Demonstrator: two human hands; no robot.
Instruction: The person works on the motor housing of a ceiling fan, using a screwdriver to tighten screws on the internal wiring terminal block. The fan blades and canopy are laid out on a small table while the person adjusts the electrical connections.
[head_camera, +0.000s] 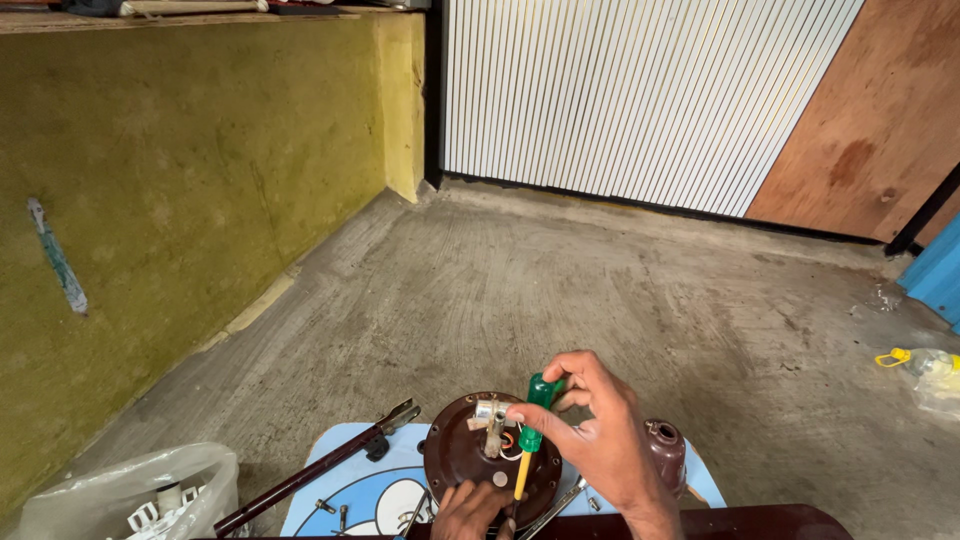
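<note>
A round dark brown fan motor housing (462, 460) lies on a pale blue board (345, 495) at the bottom of the head view, with a short metal shaft and coloured wires at its middle. My right hand (595, 435) grips the green handle of a screwdriver (533, 425). Its yellow shank points down at the housing's near edge. My left hand (468, 510) rests against the near rim of the housing, fingers curled by the screwdriver tip. Whether it pinches anything is hidden.
A dark brown rod with a metal bracket (320, 468) lies left of the housing. A brown cup-shaped cover (665, 452) stands to the right. Loose screws lie on the board. A plastic bag of white parts (140, 495) sits at bottom left, a clear bottle (925, 365) far right. A yellow wall (180, 190) runs along the left.
</note>
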